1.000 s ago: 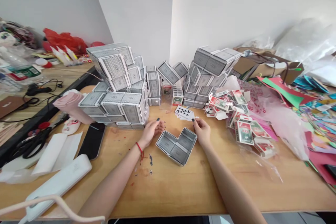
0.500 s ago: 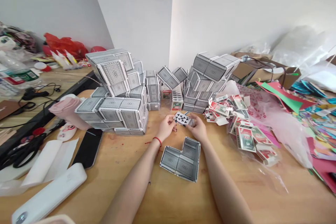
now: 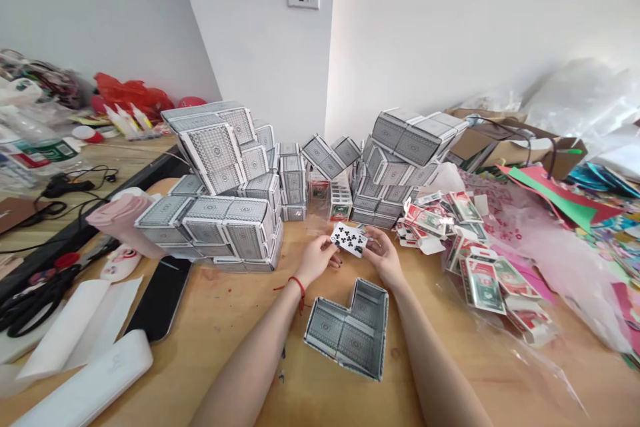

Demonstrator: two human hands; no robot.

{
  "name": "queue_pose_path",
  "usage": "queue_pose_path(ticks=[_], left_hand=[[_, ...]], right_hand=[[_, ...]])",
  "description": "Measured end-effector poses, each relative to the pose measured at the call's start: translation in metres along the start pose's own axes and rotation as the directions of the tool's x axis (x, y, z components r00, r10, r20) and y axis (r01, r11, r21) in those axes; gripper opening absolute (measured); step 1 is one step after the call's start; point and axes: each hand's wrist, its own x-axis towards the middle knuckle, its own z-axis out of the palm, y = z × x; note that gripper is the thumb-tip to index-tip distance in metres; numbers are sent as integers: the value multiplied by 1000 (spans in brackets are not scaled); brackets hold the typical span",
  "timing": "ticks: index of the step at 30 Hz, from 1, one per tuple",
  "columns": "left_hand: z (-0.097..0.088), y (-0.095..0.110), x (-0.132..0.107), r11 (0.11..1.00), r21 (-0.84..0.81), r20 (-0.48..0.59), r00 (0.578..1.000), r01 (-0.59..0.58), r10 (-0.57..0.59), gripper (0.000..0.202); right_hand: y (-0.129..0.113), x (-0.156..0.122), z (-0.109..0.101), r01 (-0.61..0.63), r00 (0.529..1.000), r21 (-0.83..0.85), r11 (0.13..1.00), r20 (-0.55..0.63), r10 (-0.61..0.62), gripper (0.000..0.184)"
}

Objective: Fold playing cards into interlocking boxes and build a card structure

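My left hand and my right hand together hold a playing card, face up with black clubs, just above the wooden table. Both hands pinch its edges. In front of them, closer to me, lies an L-shaped block made of grey-backed cards, untouched. A red string circles my left wrist.
Stacks of grey card blocks stand at the left and at the back right. Empty red-and-green card boxes litter the right. A black phone, white paper, scissors and a white case lie at the left.
Both hands left the L-shaped block, reached to the loose cards behind it and picked one up. The card is now lifted slightly between them.
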Motion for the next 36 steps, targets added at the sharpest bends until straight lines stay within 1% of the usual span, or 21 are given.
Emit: queue_pose_path(ticks=[4, 6, 9, 10, 13, 16, 20, 23, 25, 27, 29, 31, 32, 33, 36], left_hand=[[0, 0, 1, 999, -32, -19, 1000, 19, -20, 9], [1, -1, 2, 1000, -18, -26, 1000, 13, -13, 10], [1, -4, 3, 1000, 3, -33, 999, 9, -9, 11], [2, -4, 3, 1000, 3, -39, 999, 12, -11, 10], [1, -3, 3, 999, -37, -74, 997, 12, -15, 9], [0, -1, 2, 998, -64, -97, 995, -11, 5, 17], [0, -1, 2, 998, 39, -96, 994, -41, 45, 9], [0, -1, 2, 993, 108, -124, 991, -37, 51, 14], [-1, -1, 0, 980, 193, -160, 985, -37, 69, 19], [-3, 1, -2, 934, 349, -214, 964, -76, 159, 24], [-5, 3, -5, 842, 522, -248, 919, -141, 307, 28], [-8, 4, -7, 751, 633, -242, 873, -188, 423, 29], [-9, 4, -7, 727, 657, -236, 861, -201, 450, 28], [-10, 3, -7, 722, 660, -233, 857, -209, 460, 25], [-11, -1, -5, 771, 603, -257, 866, -204, 430, 18]], right_hand=[[5, 2, 4, -10, 999, -96, 995, -51, 5, 43], [6, 3, 5, -14, 995, -112, 994, -100, 3, 46], [8, 5, 4, -35, 985, -81, 996, -171, 20, 54], [8, 5, 4, -53, 983, -60, 997, -178, 42, 52], [8, 6, 4, -113, 980, -17, 993, -166, 109, 37], [8, 6, 5, -139, 978, -20, 990, -157, 134, 31], [7, 6, 7, -159, 975, -13, 987, -160, 155, 33], [7, 6, 6, -149, 968, 34, 988, -201, 153, 34], [8, 7, 5, -143, 965, 60, 988, -211, 152, 33], [9, 7, 3, -140, 965, 69, 988, -214, 152, 32], [10, 8, 3, -138, 964, 59, 989, -221, 148, 31], [10, 8, 2, -136, 962, 39, 990, -233, 142, 30], [10, 8, 2, -135, 960, 29, 990, -243, 138, 29], [10, 8, 2, -133, 959, 20, 991, -251, 134, 28], [8, 8, 2, -132, 956, 8, 991, -261, 130, 27]])
